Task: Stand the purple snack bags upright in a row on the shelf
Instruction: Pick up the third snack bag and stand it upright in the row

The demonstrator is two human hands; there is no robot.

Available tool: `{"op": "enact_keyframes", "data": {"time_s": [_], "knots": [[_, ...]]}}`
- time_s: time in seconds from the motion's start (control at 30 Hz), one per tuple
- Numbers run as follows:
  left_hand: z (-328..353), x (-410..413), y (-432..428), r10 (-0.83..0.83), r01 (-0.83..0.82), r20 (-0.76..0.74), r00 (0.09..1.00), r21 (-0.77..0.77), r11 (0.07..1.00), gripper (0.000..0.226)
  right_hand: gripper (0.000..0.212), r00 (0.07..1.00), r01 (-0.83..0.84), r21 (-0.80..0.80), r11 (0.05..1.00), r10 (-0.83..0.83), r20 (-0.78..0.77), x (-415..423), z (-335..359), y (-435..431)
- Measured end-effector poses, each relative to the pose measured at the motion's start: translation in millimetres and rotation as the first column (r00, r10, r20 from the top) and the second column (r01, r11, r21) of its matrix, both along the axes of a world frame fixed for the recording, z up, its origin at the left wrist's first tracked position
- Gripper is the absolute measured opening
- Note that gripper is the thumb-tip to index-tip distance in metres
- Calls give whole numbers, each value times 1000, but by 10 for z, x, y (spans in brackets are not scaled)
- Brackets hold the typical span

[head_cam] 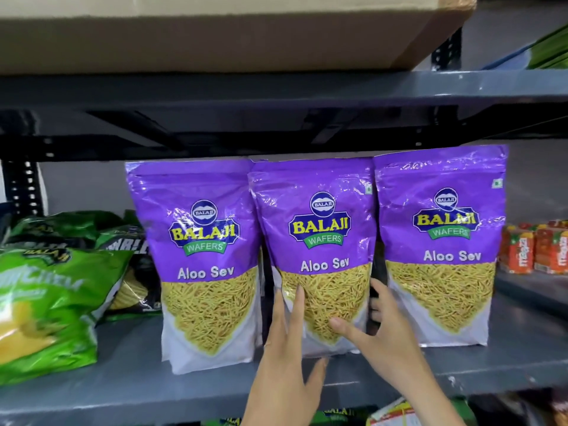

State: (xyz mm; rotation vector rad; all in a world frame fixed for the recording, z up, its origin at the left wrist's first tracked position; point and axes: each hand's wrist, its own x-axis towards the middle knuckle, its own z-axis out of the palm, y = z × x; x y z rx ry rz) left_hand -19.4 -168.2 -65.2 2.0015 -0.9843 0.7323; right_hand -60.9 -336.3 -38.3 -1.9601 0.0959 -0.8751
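Three purple Aloo Sev snack bags stand upright side by side on the grey shelf (129, 361): a left bag (199, 256), a middle bag (322, 241) and a right bag (442, 241). My left hand (285, 358) lies against the lower left side of the middle bag, fingers up along its edge. On that bag's lower right side my right hand (384, 336) has its thumb on the front and fingers curled behind the edge. Both hands hold the middle bag, which leans slightly left at the top.
Green snack bags (46, 302) lie piled at the left of the shelf. Orange drink cartons (534, 250) stand at the far right. A cardboard box (215, 29) sits on the shelf above. More packets show on the shelf below.
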Motion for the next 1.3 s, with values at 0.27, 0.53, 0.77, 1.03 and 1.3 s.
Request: {"op": "enact_keyframes", "data": {"time_s": [0.27, 0.53, 0.77, 1.03, 1.3], "knots": [[56, -149, 53, -4, 3, -57, 998, -13, 1000, 107, 114, 997, 74, -23, 997, -74, 14, -109, 0, 46], [426, -153, 1058, 309, -189, 263, 914, -398, 898, 70, 45, 812, 255, -78, 964, -170, 558, -103, -10, 831], [330, 365, 1268, 131, -156, -91, 987, -372, 915, 100, 76, 986, -138, -144, 980, 149, 68, 351, -202, 1389], [206, 448, 1234, 93, -131, -112, 989, -405, 905, 93, 74, 974, -224, -88, 971, 227, 24, 397, -212, 1351], [203, 377, 1228, 76, -127, -138, 988, -414, 901, 95, 70, 979, -199, -96, 975, 203, 31, 332, -177, 1345]]}}
